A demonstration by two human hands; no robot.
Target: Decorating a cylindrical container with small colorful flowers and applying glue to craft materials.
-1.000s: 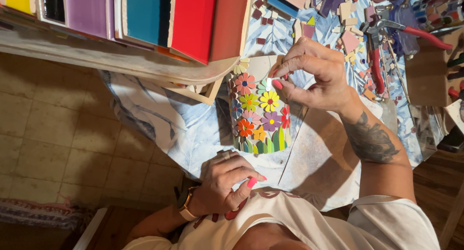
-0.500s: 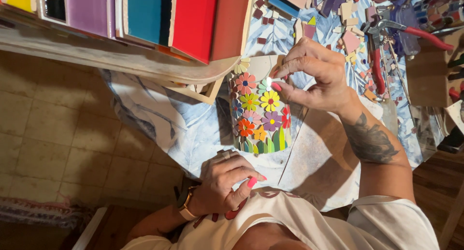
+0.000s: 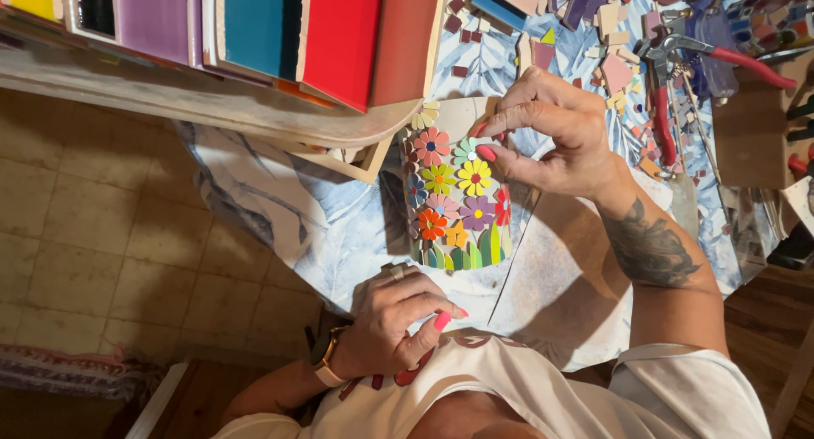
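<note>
A mosaic pot [image 3: 458, 201] covered in small tile flowers lay on its side on the tabletop [image 3: 339, 227], which was draped in a pale blue leaf-print cloth. The right hand [image 3: 555, 134] sat at the pot's upper end, fingers curled and pressed together, the fingertips touching the flower tiles near the rim; whether a loose tile was pinched between them could not be made out. The left hand [image 3: 394, 320] rested just below the pot's base, loosely curled with the thumb and forefinger drawn together, holding nothing that could be seen and not touching the pot.

The pot looked stiff and fairly heavy for its size, hard-surfaced, with a bumpy face of glued pieces that could chip or pop off if knocked. Being round, it would likely roll where it lay, so it seemed best gripped around the body or by the rim, not by single tiles.

Beyond the pot's rim, loose tile pieces [image 3: 610, 32] were scattered over the cloth, and red-handled nippers [image 3: 678, 74] lay past the right hand. Above the pot, coloured tile sheets [image 3: 254, 23] stood upright in a row in a wooden rack [image 3: 212, 108].
</note>
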